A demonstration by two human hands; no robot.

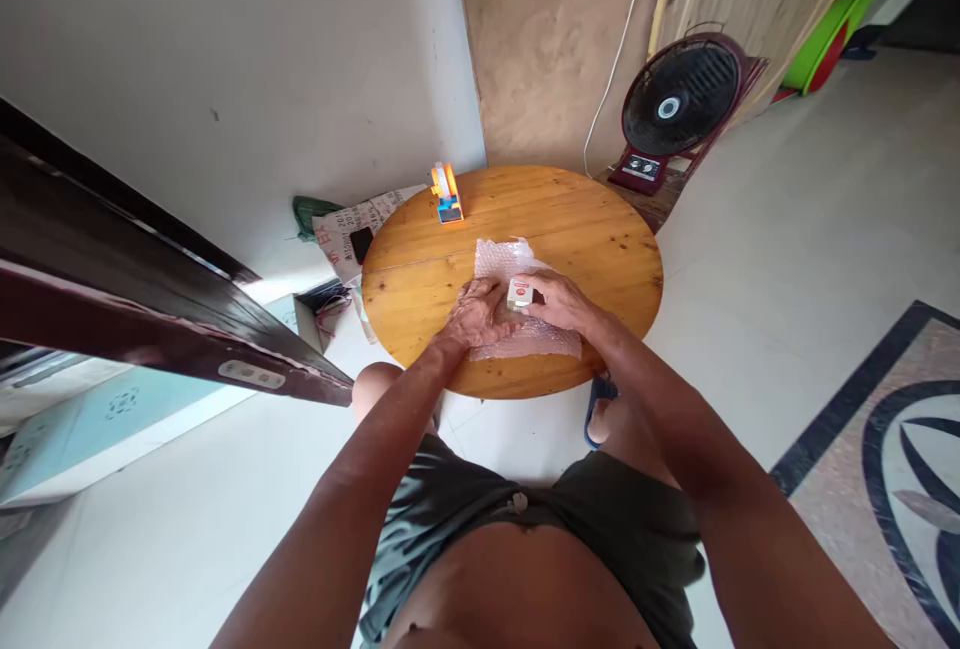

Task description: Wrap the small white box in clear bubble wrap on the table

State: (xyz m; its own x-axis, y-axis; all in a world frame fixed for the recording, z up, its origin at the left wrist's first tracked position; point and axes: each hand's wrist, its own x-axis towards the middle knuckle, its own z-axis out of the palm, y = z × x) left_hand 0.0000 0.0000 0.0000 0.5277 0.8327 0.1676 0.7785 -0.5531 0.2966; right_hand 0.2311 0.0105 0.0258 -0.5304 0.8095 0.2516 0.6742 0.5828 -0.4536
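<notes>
A sheet of bubble wrap [544, 337] lies spread on the round wooden table [412, 314]. On its middle is a small white box [520, 292] with red print on top. My right hand [559, 299] grips the box from the right, fingers at its far side and thumb at its near side. My left hand [480, 314] rests flat on the bubble wrap just left of the box, its fingers stretched and apart. Whether the left fingertips touch the box I cannot tell.
An orange and blue tape dispenser [448, 194] stands near the table's far left edge. Behind the right side is a dark red fan [675, 104]. A dark phone-like object [361, 245] lies left of the table, by printed sacking [341, 229]. A wooden door frame [187, 319] rises at left.
</notes>
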